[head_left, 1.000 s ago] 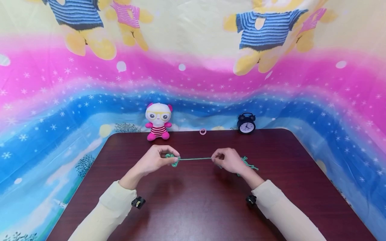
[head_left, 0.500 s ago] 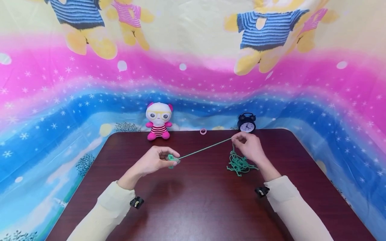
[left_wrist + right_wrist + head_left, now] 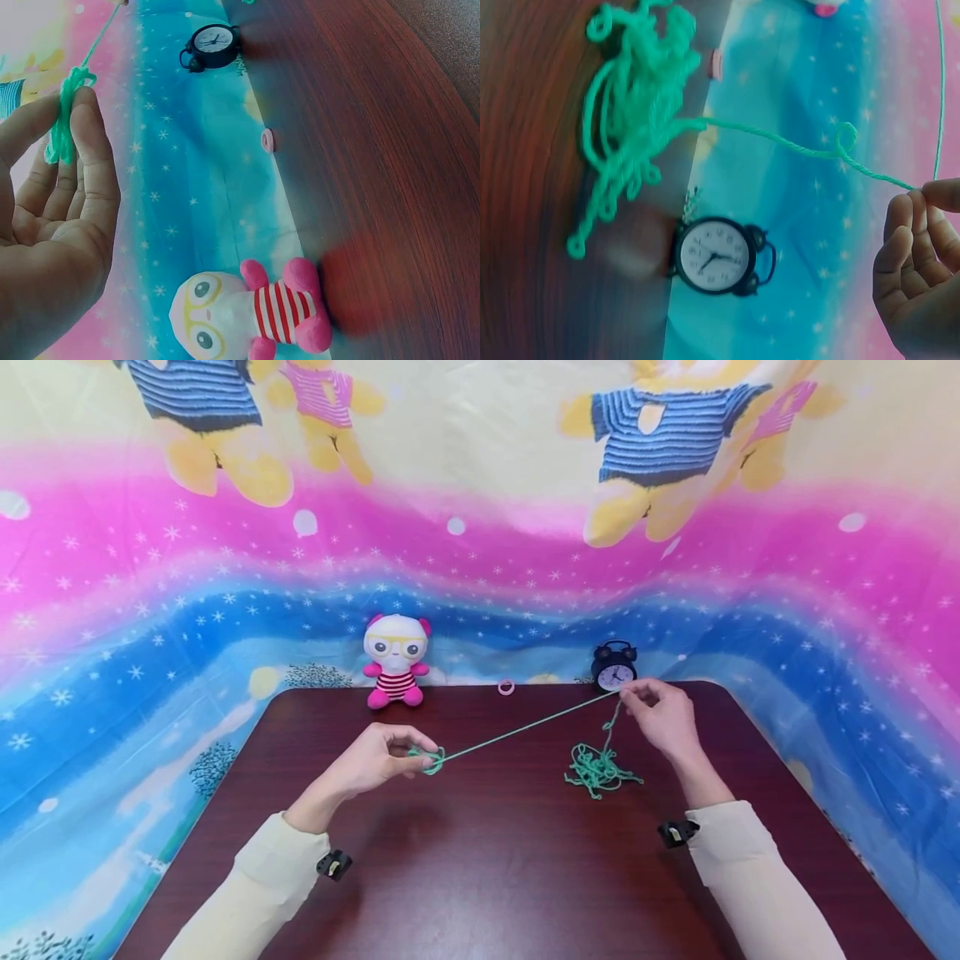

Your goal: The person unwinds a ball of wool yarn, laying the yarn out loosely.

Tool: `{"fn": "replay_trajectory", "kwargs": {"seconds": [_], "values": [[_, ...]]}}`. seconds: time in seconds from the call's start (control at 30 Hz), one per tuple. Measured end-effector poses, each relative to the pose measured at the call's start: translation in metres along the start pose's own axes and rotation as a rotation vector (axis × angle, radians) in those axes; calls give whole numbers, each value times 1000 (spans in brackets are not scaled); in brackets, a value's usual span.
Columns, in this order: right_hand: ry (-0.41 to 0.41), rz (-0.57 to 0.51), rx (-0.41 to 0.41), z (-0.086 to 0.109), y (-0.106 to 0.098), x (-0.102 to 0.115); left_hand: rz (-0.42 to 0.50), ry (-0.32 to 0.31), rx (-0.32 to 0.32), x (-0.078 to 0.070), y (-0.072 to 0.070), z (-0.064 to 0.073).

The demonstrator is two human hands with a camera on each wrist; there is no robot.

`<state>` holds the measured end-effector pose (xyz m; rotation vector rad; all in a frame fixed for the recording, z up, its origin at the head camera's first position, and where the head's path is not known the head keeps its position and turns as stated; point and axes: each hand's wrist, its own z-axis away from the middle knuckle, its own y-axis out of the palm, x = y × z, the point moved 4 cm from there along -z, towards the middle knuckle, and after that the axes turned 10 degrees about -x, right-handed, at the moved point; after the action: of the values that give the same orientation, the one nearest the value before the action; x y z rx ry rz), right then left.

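Note:
My left hand pinches a small looped bundle of green yarn between thumb and fingers, above the table. From that bundle a strand runs taut up to the right. My right hand pinches this strand between thumb and fingertips, in front of the clock. Below the right fingertips the yarn hangs slack, with a small curl in it, down to a tangled green yarn pile on the table. In the right wrist view the pile shows several loose loops and ends.
A panda plush in a striped top sits at the table's back edge. A small pink ring lies at the back middle, and a black alarm clock stands to its right. A printed curtain surrounds the dark red tabletop.
My right hand has moved right and away, drawing the strand out longer and uncovering the yarn pile. The left hand stays nearly in place, its bundle turning slightly.

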<state>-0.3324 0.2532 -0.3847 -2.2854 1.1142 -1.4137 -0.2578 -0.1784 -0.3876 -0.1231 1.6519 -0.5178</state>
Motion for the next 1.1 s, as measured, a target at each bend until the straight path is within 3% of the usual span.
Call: {"fn": "replay_trajectory", "kwargs": {"seconds": [0.3, 0.5, 0.63, 0.9, 1.1], "values": [[62, -8, -74, -2, -19, -21, -47, 32, 39, 3, 1, 0], [89, 18, -64, 0, -26, -30, -86, 16, 17, 2, -2, 1], [99, 67, 36, 2, -24, -35, -99, 21, -13, -1, -2, 1], [111, 143, 379, 10, -6, -48, -87, 36, -41, -5, -2, 0], [102, 141, 459, 17, 6, -48, -77, 59, -29, -6, 1, -2]]}}
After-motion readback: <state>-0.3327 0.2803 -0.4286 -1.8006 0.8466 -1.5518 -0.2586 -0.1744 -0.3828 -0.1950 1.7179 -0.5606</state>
